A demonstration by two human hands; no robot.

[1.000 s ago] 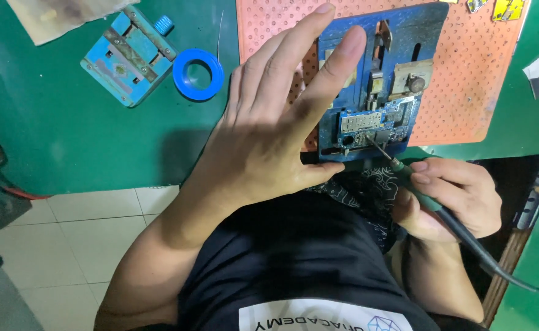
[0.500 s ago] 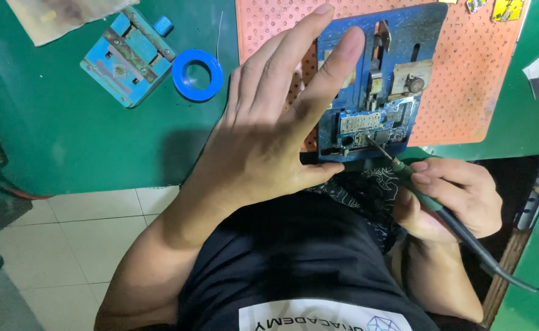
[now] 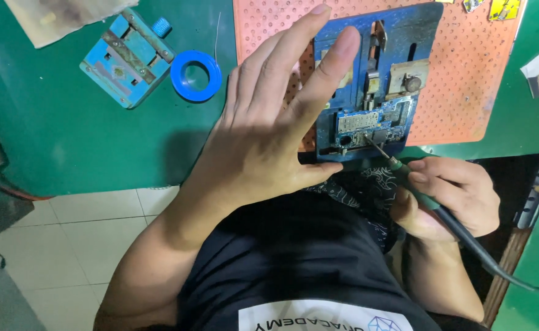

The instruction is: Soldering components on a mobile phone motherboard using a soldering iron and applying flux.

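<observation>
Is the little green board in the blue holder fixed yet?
Not yet. The circuit board is already clamped in the blue holder on the orange mat. The right hand has the soldering iron tip on it; the left hand steadies the holder. Whether any soldering is finished can't be seen.

Green-topped workbench (image 3: 67,141) fills the upper half of the view, surface matte and scuffed. Orange perforated rubber mat (image 3: 466,92) lies on it at the upper right. Below the bench edge, pale square floor tiles (image 3: 73,245) with thin dark grout lines. Second green surface (image 3: 536,270) at the right edge, edged by a wooden strip (image 3: 504,270). Light is even, soft shadows only.
</observation>
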